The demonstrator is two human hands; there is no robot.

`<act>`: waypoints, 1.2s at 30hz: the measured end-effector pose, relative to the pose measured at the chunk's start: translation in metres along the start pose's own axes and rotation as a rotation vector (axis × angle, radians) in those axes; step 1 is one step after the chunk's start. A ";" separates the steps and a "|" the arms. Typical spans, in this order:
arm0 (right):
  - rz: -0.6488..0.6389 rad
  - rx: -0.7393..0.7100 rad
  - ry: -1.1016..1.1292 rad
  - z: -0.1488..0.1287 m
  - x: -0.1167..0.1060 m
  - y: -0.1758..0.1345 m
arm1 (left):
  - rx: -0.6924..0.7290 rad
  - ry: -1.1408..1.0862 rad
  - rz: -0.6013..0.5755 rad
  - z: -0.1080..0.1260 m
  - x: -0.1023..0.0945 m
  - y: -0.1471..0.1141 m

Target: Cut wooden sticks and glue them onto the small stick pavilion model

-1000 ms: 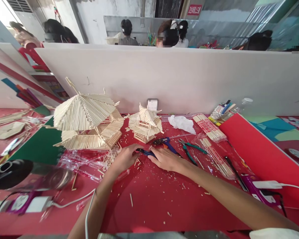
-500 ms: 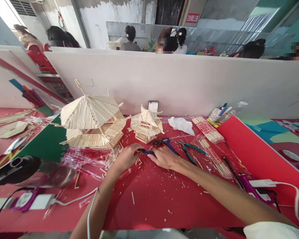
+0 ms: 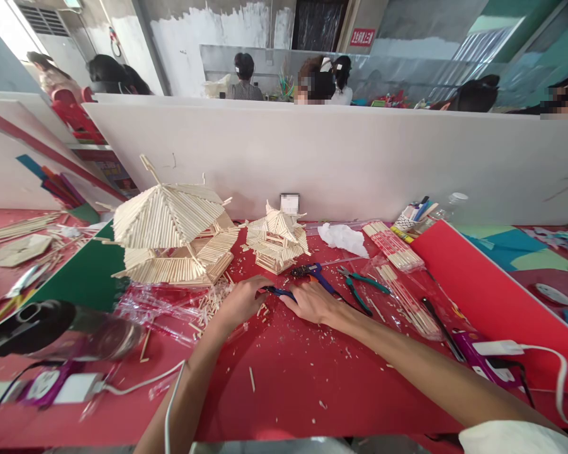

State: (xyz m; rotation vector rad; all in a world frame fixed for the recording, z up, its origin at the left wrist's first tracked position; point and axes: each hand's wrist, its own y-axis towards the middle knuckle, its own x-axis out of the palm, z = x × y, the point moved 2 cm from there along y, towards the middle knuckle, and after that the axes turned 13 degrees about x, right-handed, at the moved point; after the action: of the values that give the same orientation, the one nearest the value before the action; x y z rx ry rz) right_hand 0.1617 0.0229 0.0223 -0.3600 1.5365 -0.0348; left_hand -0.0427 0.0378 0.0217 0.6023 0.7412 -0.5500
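Across a red table (image 3: 307,391), wood chips and short stick offcuts lie scattered, thickest beside crumpled clear plastic (image 3: 156,306) on the left. A white partition (image 3: 341,151) stands along the far edge; beyond it several people sit before a patchy grey wall bearing a red sign (image 3: 362,37). Near the partition, a patterned cup (image 3: 406,221) holds pens, with a white-lidded clear jar (image 3: 454,205) just behind. Two clear packets (image 3: 394,246) at right contain pale round sticks. A black-topped bottle (image 3: 111,335) sits at left, its contents unclear. Two stick-built pavilions, a large one (image 3: 168,217) and a small one (image 3: 277,239), stand at the back. In front of the small one, the right hand (image 3: 315,301) grips a blue-handled tool (image 3: 280,292); the left hand (image 3: 243,302) curls at its tip, whether pinching anything I cannot tell.
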 end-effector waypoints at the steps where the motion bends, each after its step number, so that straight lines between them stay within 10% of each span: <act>1: 0.002 0.003 -0.006 0.000 0.000 0.000 | 0.003 0.000 0.004 0.000 0.001 0.000; 25: 0.002 0.138 0.055 -0.010 -0.010 -0.024 | 0.216 0.005 0.018 -0.022 -0.010 -0.009; 36: -0.002 0.262 0.121 -0.025 0.010 -0.062 | 0.084 0.117 0.037 -0.029 -0.008 -0.007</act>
State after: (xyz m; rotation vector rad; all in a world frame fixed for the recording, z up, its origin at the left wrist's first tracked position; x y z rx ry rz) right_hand 0.1502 -0.0432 0.0280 -0.1526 1.6279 -0.2616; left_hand -0.0652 0.0544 0.0091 0.7294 0.8189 -0.5170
